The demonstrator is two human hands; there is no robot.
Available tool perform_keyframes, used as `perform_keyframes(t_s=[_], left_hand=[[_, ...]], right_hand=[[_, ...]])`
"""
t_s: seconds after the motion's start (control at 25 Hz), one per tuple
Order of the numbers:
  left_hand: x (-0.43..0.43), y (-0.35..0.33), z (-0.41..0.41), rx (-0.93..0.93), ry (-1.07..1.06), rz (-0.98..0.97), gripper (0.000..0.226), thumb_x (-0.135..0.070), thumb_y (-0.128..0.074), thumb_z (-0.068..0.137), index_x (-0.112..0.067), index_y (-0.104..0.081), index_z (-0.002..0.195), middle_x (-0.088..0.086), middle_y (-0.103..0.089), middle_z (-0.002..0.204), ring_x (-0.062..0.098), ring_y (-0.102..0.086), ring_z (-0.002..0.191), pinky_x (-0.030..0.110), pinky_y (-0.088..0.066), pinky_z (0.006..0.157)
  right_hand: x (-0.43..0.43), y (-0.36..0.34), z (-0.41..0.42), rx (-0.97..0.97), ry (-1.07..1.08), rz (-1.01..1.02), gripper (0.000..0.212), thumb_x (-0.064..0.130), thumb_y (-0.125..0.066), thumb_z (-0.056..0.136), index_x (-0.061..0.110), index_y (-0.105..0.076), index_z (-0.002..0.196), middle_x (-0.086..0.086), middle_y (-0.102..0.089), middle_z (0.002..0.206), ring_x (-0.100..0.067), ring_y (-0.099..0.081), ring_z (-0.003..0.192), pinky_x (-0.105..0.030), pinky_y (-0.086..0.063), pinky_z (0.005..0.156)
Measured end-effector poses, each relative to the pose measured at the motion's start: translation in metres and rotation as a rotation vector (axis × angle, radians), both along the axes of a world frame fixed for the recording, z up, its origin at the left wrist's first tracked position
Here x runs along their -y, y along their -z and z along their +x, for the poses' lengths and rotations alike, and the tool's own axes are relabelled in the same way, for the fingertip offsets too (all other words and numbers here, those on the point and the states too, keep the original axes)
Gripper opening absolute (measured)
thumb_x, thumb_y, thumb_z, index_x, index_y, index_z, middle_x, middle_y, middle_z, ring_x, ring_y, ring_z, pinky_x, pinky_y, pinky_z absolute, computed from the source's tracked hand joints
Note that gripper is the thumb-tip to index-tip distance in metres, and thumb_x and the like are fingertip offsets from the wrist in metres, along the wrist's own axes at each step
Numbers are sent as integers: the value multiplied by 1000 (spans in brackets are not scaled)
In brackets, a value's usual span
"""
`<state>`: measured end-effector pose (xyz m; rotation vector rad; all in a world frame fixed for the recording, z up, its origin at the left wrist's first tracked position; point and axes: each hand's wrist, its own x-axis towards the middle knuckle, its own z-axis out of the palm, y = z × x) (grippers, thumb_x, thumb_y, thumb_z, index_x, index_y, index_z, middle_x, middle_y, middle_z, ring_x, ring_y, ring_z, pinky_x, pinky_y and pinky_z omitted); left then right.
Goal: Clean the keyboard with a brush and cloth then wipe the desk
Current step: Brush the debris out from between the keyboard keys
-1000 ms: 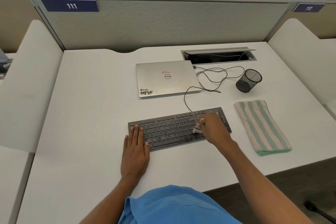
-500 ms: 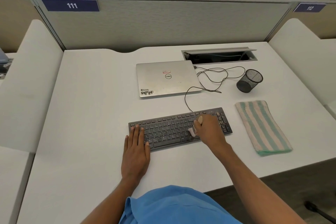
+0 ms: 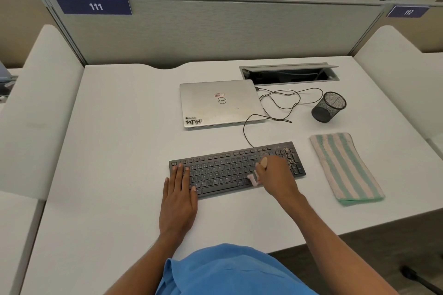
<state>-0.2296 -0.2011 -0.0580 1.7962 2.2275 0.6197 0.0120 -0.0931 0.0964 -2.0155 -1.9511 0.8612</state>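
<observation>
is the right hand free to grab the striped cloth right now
Probably not yet: the right hand grips the brush. The striped cloth lies close on its right, only the keyboard end between.

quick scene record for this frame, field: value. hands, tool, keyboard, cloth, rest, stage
left hand: flat, fingers straight, resting on the left end of the keyboard
right hand: grips brush, bristles on keys right of centre
keyboard: on desk; specks on its right end
cloth: folded, striped, right of keyboard, untouched
rest: closed laptop behind keyboard, cable, mesh cup
stage: brushing; cloth and desk wipe not yet done
</observation>
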Motion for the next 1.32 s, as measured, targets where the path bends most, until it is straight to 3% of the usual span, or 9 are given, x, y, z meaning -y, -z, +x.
perform_keyframes(t_s=[0.16,0.28,0.36,0.52,0.76,0.96,1.16,1.24,1.32], left_hand=[[0,0,0,-2,0,-4,63,-32,-27,107,-13,-25,167,3,-18,176,15,-3,164,47,-15,132],[0,-1,0,-4,-2,-3,63,-33,-26,107,-13,-25,167,2,-17,176,15,-3,164,47,-15,132],[0,0,0,-4,-1,-5,64,-33,-26,107,-13,-25,167,3,-18,176,16,-4,164,47,-15,132],[0,1,-1,-14,0,-7,63,-33,-27,107,-13,-24,167,2,-17,176,14,-2,164,47,-15,133],[-1,1,0,-4,-2,-2,63,-32,-28,107,-14,-25,167,2,-17,176,15,-3,164,47,-14,133],[0,1,0,-7,-3,-2,63,-33,-28,107,-13,-25,167,2,-17,176,15,-3,164,47,-14,133],[0,1,0,-3,-3,-5,63,-33,-27,107,-14,-24,168,2,-16,177,15,-2,164,46,-13,133],[0,1,1,-6,-3,0,63,-32,-27,107,-14,-24,167,2,-17,176,15,-3,164,46,-14,133],[0,1,0,-5,-6,4,63,-31,-28,107,-14,-25,167,3,-18,176,15,-4,164,46,-14,133]], right_hand=[[3,-5,-7,-45,3,105,38,15,-52,101,6,-54,64,5,-52,55,8,-52,45,-13,-36,43],[13,5,-3,-35,-30,54,41,16,-53,100,18,-49,59,9,-52,57,0,-51,51,-18,-36,48],[14,7,7,13,-55,-10,36,16,-54,100,14,-55,64,4,-58,60,-9,-56,54,-26,-42,51],[5,-2,24,19,-26,24,41,18,-53,101,11,-52,61,3,-55,55,-10,-61,56,-23,-40,46],[8,5,11,-36,-16,104,32,17,-56,100,9,-60,69,-2,-60,65,-11,-50,57,-24,-37,51],[6,11,20,-31,30,-22,28,21,-58,98,12,-64,72,-7,-69,71,-23,-68,65,-37,-59,63],[3,-6,10,-75,9,103,31,18,-56,100,3,-65,75,0,-63,64,-12,-61,60,-31,-51,55],[13,-7,5,-57,-14,70,32,16,-55,101,4,-62,73,11,-54,59,-5,-53,56,-14,-36,48],[18,2,9,-37,-21,11,30,13,-54,101,5,-62,74,15,-53,59,-2,-52,55,-12,-35,48]])
